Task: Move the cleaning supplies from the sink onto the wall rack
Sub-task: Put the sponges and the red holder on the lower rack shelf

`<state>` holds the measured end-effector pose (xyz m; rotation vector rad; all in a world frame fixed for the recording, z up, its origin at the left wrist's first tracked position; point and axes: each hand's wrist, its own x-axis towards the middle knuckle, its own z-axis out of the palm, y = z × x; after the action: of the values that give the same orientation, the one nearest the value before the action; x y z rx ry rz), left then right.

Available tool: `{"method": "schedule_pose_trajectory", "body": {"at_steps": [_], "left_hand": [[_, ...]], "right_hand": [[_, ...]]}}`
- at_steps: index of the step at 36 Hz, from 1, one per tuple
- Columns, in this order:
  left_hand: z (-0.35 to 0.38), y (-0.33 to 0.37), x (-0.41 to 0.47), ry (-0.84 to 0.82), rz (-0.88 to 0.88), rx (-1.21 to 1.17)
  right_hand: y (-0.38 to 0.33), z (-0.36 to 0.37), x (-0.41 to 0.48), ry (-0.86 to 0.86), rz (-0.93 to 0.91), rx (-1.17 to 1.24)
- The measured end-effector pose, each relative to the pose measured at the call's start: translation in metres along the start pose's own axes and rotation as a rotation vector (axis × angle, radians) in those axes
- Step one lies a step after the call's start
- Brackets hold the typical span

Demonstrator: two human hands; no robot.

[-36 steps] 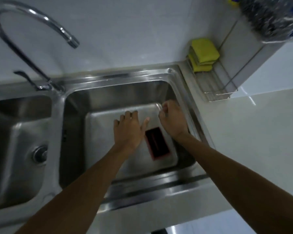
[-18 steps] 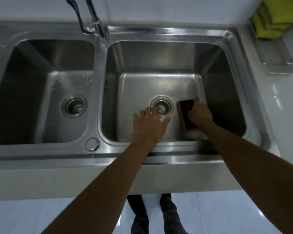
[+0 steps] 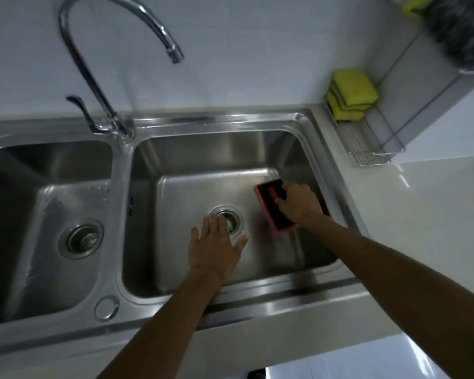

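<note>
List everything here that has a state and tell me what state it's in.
Faucet: off, no water running.
Red scrub pad: in the right basin, gripped.
Right hand: closed on the red scrub pad.
Left hand: open, empty, above the drain.
Yellow sponges: stacked on the wall rack.

Two basins [image 3: 192, 160] and two drains [image 3: 229, 218] are counted in one steel sink. One faucet [image 3: 115, 28] is fitted. One red-and-black sponge [image 3: 271, 206] is noted; two yellow sponges [image 3: 350, 91] are stacked on one wire rack [image 3: 372, 149].

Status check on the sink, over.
Right hand gripping red scrub pad in right basin. Left hand open, empty. Path to wall rack clear.
</note>
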<state>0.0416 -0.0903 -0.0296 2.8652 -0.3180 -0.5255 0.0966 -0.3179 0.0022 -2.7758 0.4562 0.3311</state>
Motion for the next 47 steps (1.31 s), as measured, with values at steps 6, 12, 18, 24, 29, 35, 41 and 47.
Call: {"method": "schedule_pose_trajectory", "body": {"at_steps": [6, 12, 18, 24, 29, 35, 41, 47], "left_hand": [[-0.033, 0.072, 0.027, 0.014, 0.104, -0.08], [-0.061, 0.148, 0.057, 0.081, 0.206, -0.136], [-0.068, 0.202, 0.084, 0.077, 0.273, -0.119], [-0.057, 0.236, 0.113, 0.107, 0.294, -0.118], [-0.046, 0.243, 0.135, 0.078, 0.288, -0.094], [-0.035, 0.242, 0.143, 0.109, 0.314, -0.063], [-0.028, 0.243, 0.148, 0.134, 0.329, -0.009], [-0.022, 0.243, 0.152, 0.148, 0.323, -0.008]], "right_hand": [[0.021, -0.082, 0.021, 0.162, -0.046, 0.033], [0.046, -0.161, 0.048, 0.25, -0.025, 0.013], [0.08, -0.221, 0.067, 0.271, 0.013, -0.121], [0.11, -0.248, 0.083, 0.178, 0.09, -0.192], [0.124, -0.243, 0.097, 0.115, 0.136, -0.212], [0.134, -0.236, 0.118, 0.122, 0.174, -0.236], [0.134, -0.23, 0.127, 0.129, 0.179, -0.179], [0.136, -0.208, 0.136, 0.142, 0.192, -0.13]]}}
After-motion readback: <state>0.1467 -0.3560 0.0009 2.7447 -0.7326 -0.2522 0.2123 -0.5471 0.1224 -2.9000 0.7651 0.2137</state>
